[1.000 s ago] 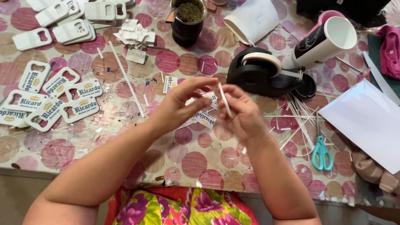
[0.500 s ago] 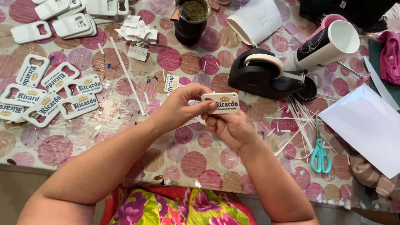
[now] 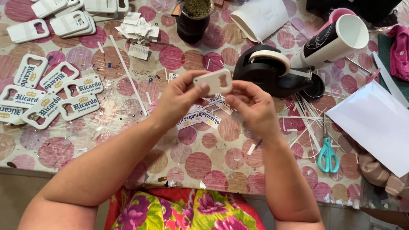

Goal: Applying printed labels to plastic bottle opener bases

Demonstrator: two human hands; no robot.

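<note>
Hidden and cropped items, head view.
Underside of white tag (image 3: 213, 81) turned away from camera; ends covered by fingertips of left hand (image 3: 181, 99) and right hand (image 3: 251, 104). Printed strips (image 3: 198, 118) on table partly behind both hands. Blank tags (image 3: 102, 5) cut by top edge. White paper sheet (image 3: 375, 123) cropped at right edge.

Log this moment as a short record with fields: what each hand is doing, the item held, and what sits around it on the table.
left hand: left hand pinches the left end of the white bottle opener tag
right hand: right hand grips its right end
item held: blank side up, above the table
ahead: black tape dispenser
left: labelled tags
right: teal scissors, white paper sheet
surface: dotted tablecloth
</note>
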